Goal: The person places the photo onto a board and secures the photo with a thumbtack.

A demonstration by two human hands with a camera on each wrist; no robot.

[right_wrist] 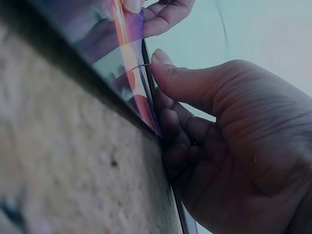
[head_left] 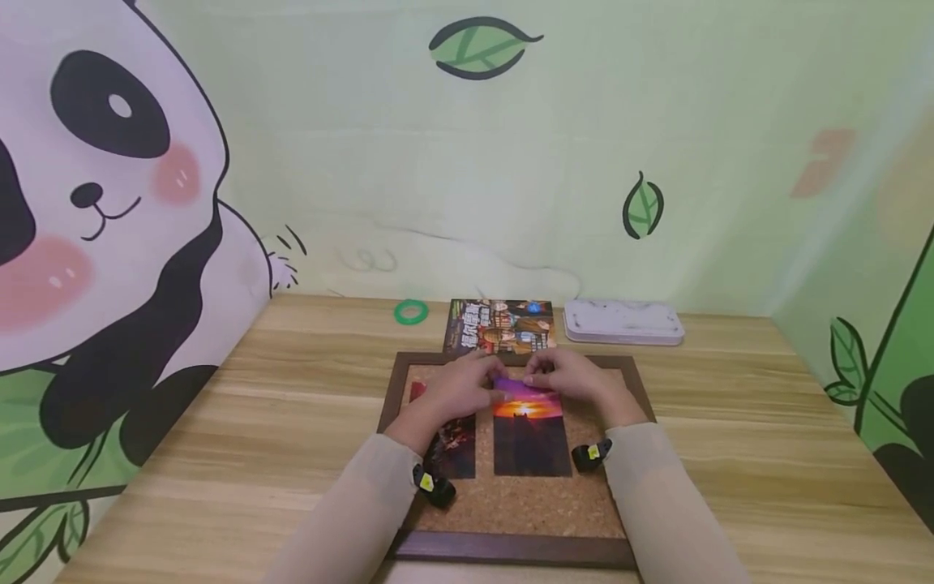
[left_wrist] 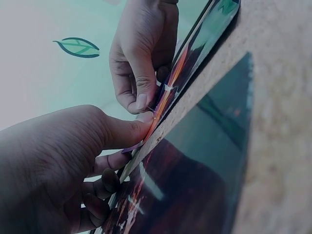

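Observation:
A sunset photo (head_left: 529, 442) lies on the cork board (head_left: 518, 507), its purple upper end between both hands. At its upper left edge, my left hand (head_left: 467, 385) pinches it between thumb and fingers. My right hand (head_left: 572, 377) is at the top edge, its thumb and finger pinching a thin pin (right_wrist: 146, 64) whose point meets the photo's glossy face. Most of the pin is hidden by the fingertips. Left of the sunset photo, a second dark photo (head_left: 460, 454) with reddish patches rests on the cork, partly covered by my left hand and wrist.
The board's dark wooden frame (head_left: 511, 547) sits on a wood-grain table (head_left: 292, 438). Behind it are a green tape roll (head_left: 398, 318), a printed booklet (head_left: 503, 324) and a white marbled case (head_left: 623, 322). A panda-print wall covering (head_left: 350, 162) stands at the table's back edge.

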